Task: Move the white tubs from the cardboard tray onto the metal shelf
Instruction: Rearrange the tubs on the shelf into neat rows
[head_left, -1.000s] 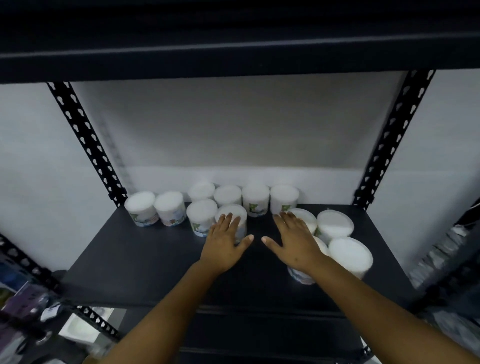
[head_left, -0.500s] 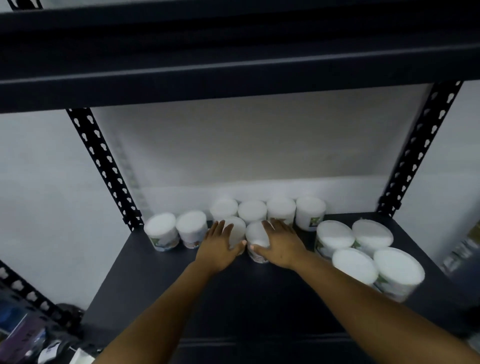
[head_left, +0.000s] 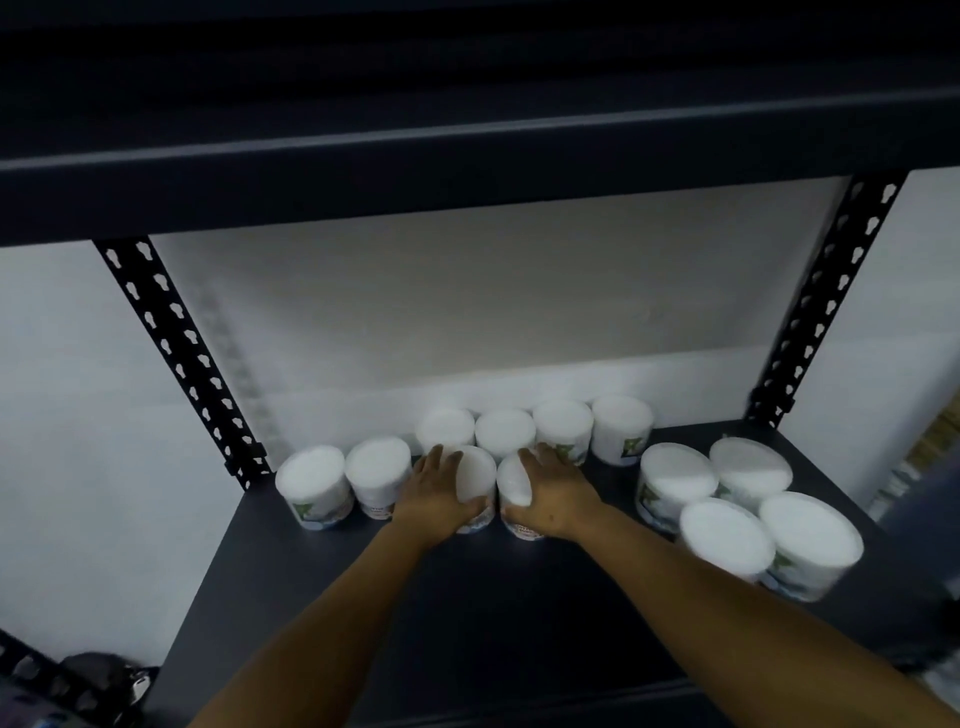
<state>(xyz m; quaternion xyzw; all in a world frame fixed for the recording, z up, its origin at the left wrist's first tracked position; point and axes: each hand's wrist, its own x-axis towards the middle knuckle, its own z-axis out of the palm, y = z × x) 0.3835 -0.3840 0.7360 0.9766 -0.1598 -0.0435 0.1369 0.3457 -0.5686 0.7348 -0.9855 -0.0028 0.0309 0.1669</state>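
Several small white tubs stand on the dark metal shelf (head_left: 322, 582), in a back row (head_left: 505, 434) against the wall and a front row. My left hand (head_left: 434, 493) wraps around a front-row tub (head_left: 477, 470), thumb on its near side. Right beside it, my right hand (head_left: 553, 493) grips the neighbouring tub (head_left: 511, 483). The two held tubs almost touch. Two more small tubs (head_left: 311, 480) stand at the left of the row. Several larger white tubs (head_left: 722, 538) cluster at the shelf's right. The cardboard tray is out of view.
An upper shelf (head_left: 467, 156) hangs low overhead. Perforated black uprights stand at the back left (head_left: 176, 353) and back right (head_left: 826, 296). Bare shelf surface lies in front of the tubs. Dark clutter (head_left: 98, 680) sits low at the left.
Both hands moved forward from flat above the shelf onto the two front-row small tubs and closed around them. The view has shifted left, so the large tubs now show further right.
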